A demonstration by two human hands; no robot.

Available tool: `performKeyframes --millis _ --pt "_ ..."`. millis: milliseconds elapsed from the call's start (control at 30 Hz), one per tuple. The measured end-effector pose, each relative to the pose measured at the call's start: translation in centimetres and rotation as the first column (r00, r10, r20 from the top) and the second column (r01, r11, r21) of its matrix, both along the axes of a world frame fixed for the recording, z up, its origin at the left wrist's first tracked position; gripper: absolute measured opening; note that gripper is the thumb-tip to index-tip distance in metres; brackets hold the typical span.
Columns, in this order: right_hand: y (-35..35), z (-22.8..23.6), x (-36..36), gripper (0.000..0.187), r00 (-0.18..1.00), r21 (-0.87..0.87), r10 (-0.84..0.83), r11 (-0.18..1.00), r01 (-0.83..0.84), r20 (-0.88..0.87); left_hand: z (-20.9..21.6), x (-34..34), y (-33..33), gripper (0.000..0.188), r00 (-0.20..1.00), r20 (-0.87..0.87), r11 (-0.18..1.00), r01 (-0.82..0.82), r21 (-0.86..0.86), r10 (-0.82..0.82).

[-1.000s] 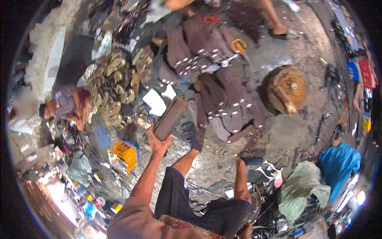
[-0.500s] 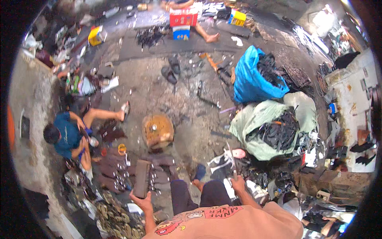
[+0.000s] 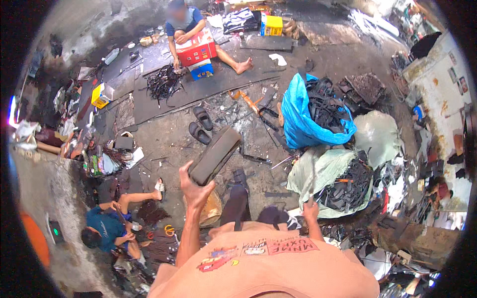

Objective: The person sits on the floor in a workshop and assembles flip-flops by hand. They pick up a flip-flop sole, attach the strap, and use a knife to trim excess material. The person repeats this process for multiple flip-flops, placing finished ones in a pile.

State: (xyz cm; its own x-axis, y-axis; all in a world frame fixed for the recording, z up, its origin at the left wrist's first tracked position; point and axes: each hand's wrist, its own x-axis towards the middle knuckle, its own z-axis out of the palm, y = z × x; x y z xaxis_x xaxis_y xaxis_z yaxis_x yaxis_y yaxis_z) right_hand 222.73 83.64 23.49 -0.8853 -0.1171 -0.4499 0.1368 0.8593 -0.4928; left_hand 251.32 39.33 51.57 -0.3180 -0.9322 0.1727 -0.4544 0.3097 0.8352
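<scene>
My left hand (image 3: 198,191) is raised in front of me, its fingers and thumb wrapped round the near end of a long dark brown-grey block (image 3: 217,156). The block tilts up toward the right. My right hand (image 3: 310,211) is closed round the handle of a long thin knife (image 3: 312,186), blade up, blurred against the pale green sack (image 3: 318,169). Partly behind my left forearm, a round wooden stump (image 3: 211,208) stands on the floor.
A blue sack (image 3: 303,116) of black strips stands ahead right. Black slippers (image 3: 200,126) lie beyond the block. At left a person in a teal shirt (image 3: 107,226) sits on the floor near orange-handled scissors (image 3: 169,230). Another person sits far ahead behind a red box (image 3: 197,48).
The block has risen and moved forward and right with my left hand. My right hand has moved slightly forward and right with the knife. The view has shifted, showing more of the far person.
</scene>
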Motion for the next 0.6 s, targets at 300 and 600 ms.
performKeyframes --millis 300,600 --pt "-4.0 1.7 -4.0 0.062 0.977 0.161 -0.199 0.965 0.209 -0.075 7.3 -24.2 -18.3 0.084 0.882 -0.216 0.859 0.461 0.223 -0.418" --pt "-20.9 -3.8 -16.9 0.059 0.831 0.216 -0.551 0.805 0.553 -0.074 2.0 -46.7 -32.0 0.082 0.933 -0.146 0.862 0.36 0.356 -0.329"
